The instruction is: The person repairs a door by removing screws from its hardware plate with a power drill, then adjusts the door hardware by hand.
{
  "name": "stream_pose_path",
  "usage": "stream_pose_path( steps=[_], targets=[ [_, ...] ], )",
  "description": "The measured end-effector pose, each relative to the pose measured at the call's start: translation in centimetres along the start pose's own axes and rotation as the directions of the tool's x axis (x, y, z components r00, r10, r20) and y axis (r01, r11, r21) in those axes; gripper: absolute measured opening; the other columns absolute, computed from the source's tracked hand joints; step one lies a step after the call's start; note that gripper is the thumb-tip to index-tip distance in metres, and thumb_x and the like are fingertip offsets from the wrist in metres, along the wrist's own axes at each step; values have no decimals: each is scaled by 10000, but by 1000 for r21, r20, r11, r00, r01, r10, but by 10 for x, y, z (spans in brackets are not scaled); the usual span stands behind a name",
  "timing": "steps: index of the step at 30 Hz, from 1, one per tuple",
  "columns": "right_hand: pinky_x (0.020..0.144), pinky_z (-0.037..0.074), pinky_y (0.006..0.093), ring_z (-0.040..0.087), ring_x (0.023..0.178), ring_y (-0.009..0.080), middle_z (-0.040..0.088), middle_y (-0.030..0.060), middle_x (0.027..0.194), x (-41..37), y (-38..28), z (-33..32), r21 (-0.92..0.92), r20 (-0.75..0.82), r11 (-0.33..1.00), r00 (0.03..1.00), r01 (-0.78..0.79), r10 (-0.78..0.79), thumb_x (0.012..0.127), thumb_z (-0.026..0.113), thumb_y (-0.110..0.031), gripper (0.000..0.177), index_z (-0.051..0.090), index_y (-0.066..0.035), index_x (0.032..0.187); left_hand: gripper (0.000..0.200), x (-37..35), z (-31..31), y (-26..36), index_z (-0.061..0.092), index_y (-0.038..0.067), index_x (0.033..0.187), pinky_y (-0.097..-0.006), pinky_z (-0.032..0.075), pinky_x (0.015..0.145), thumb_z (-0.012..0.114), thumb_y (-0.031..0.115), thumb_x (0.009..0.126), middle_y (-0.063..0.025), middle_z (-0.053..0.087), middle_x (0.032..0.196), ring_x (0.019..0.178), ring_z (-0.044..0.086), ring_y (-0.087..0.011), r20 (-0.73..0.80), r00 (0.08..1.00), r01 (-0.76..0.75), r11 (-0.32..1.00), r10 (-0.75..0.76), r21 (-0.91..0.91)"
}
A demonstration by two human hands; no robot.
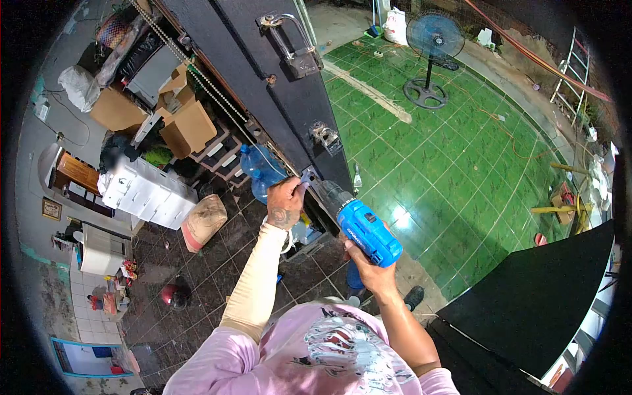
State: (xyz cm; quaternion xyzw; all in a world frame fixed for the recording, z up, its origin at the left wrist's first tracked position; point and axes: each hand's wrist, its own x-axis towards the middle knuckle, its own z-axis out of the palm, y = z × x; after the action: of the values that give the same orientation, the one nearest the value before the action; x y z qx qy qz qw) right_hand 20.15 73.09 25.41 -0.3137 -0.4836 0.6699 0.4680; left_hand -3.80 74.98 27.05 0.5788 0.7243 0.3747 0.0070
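R hand (373,265) is wrapped round the handle of the blue drill (370,232), fingers closed on the grip, prob. b/c that lets one hand carry & aim it. Drill sits mid-scene, tilted, chuck pointing far & left at the edge of the dark door (289,125); body faces up, so bit end is hard to see, can't tell if it touches metal.

L hand (285,197) is just left of the chuck, thumb & fingers drawn together, looks like pinching a small metal piece (307,175) at the door edge, prob. to steady it nr the tip. Exact grip partly hidden.

Farther along the door: big padlock (303,62) hung thru its hasp, + a 2nd lock (325,137) nearer the hands, both prob. there to secure the door. Water bottle (263,172) stands left, behind L hand. Paper sack (204,222) on dark tiles, farther left. Std fan (435,41) is far right on green tiles, well apart from the work.
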Motion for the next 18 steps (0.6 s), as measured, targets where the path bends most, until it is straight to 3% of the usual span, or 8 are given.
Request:
stream_pose_path(
  steps=[4,13,16,18],
  targets=[
    [616,496,255,607,674,103,620,41,872,1,-1,-1,45,5,999,1000,-13,13,810,717,-23,391,533,-27,1155,174,-1,1,0,561,-2,766,-412,413,560,655,115,855,-194,543,653,601,541,-387,-29,999,-30,999,30,-11],
    [872,474,317,607,953,189,623,75,1007,-2,1,-5,-108,-3,994,1000,7,-8,793,762,-91,407,570,-18,1145,151,-2,3,-3,579,12,788,-423,419,569,655,123,855,-198,545,661,618,550,-390,-10,999,48,999,-48,-10],
    [873,474,323,608,965,191,623,88,1028,-3,3,-4,-8,-18,1000,999,-30,30,788,764,-90,412,575,-18,1146,159,-4,3,-1,579,12,778,-422,420,566,655,127,856,-200,552,670,627,554,-395,-4,999,34,999,-34,-24],
    [877,473,325,610,969,199,622,95,1036,-3,5,-4,-43,-25,999,1000,-4,3,784,767,-87,414,579,-18,1146,163,-4,4,-4,578,12,772,-420,421,565,655,127,857,-201,556,673,632,555,-400,-17,1000,13,999,-13,-32]
  ],
)
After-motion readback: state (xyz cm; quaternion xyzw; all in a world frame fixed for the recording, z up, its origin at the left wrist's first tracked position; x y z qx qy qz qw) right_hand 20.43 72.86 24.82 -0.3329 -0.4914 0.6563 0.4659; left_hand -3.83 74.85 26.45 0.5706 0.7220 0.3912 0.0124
